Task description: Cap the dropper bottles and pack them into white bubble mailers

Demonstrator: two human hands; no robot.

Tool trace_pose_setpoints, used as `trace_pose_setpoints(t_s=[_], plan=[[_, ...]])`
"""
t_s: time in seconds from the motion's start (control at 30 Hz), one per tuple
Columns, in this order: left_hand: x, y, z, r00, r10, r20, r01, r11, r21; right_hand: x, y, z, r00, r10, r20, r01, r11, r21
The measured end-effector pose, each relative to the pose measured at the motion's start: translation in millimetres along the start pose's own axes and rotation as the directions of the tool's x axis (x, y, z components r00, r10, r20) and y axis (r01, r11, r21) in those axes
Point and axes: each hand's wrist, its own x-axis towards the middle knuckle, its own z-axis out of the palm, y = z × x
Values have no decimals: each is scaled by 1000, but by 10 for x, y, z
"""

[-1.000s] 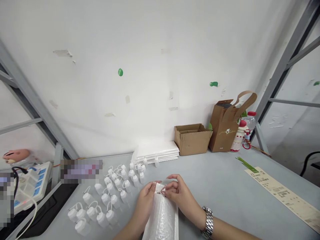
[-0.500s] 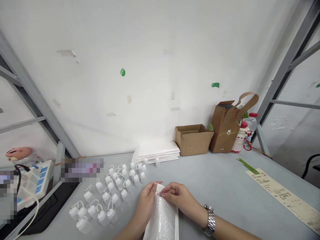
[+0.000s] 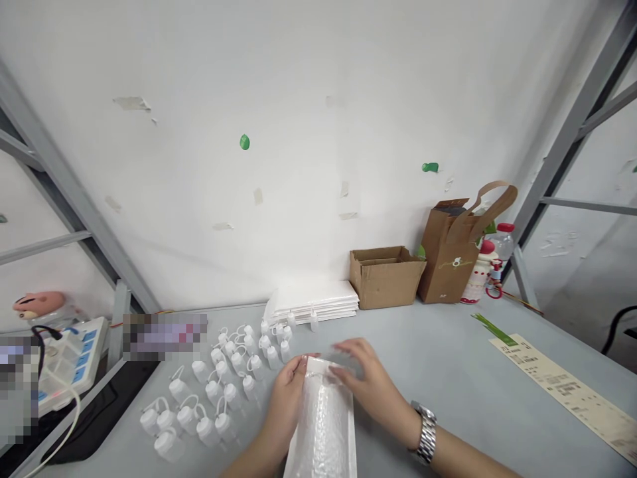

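A white bubble-lined envelope [image 3: 324,425] lies at the front centre, its top end pointing away from me. My left hand [image 3: 287,405] is closed on its upper left edge. My right hand [image 3: 371,385], with a metal watch on the wrist, is at the upper right corner; its thumb touches the envelope while the other fingers are lifted apart and slightly blurred. Several small white-capped bottles [image 3: 230,393] stand in loose rows left of my hands. Whatever is inside the envelope cannot be made out.
A stack of white envelopes [image 3: 313,302] lies against the wall beside an open cardboard box [image 3: 387,285]. Farther right are a brown paper bag [image 3: 445,265] and bottles. A printed label strip [image 3: 562,392] lies right; a power strip [image 3: 82,355] is left.
The fingers of my right hand have opened and lifted off the envelope's top, with the hand shifted slightly right. The envelope's top end shows more fully, and my left hand still holds it.
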Motion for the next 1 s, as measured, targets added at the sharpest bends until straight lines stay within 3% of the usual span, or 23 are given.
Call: trace_pose_setpoints(t_s=[0.07, 0.1, 0.13, 0.2, 0.27, 0.3, 0.37, 0.47, 0.67, 0.8, 1.0], plan=[[-24, 25, -14, 999, -8, -41, 5, 998, -58, 53, 54, -42, 986, 59, -157, -54, 998, 37], [-32, 31, -22, 998, -4, -67, -2, 997, -81, 76, 80, -54, 979, 116, -165, -104, 992, 77], [-37, 36, -28, 996, -1, -92, -8, 995, -99, 96, 100, -60, 977, 182, -112, -168, 978, 123], [-42, 51, -33, 995, -12, -104, -2, 991, -137, 122, 117, -55, 948, 304, 99, -318, 926, 203], [-47, 79, -23, 998, -42, -52, 32, 981, -191, 132, 105, -42, 895, 364, 258, -425, 872, 245], [-50, 96, -13, 999, -53, -9, 50, 976, -212, 134, 91, -37, 885, 372, 280, -444, 857, 263], [-59, 126, 10, 997, -51, 66, 64, 971, -228, 139, 58, -38, 897, 370, 243, -434, 846, 312], [-68, 141, 35, 995, -25, 93, 45, 975, -218, 150, 19, -56, 916, 353, 190, -400, 835, 377], [-72, 107, 19, 994, -52, 101, 77, 959, -272, 141, 34, -35, 901, 281, 330, -399, 833, 382], [-86, 121, 13, 985, -28, 171, 80, 947, -310, 134, 39, -37, 941, 205, 270, -310, 844, 437], [-57, 112, 8, 980, -131, 149, 179, 906, -384, 117, 14, -73, 966, 135, 220, -200, 929, 310]])
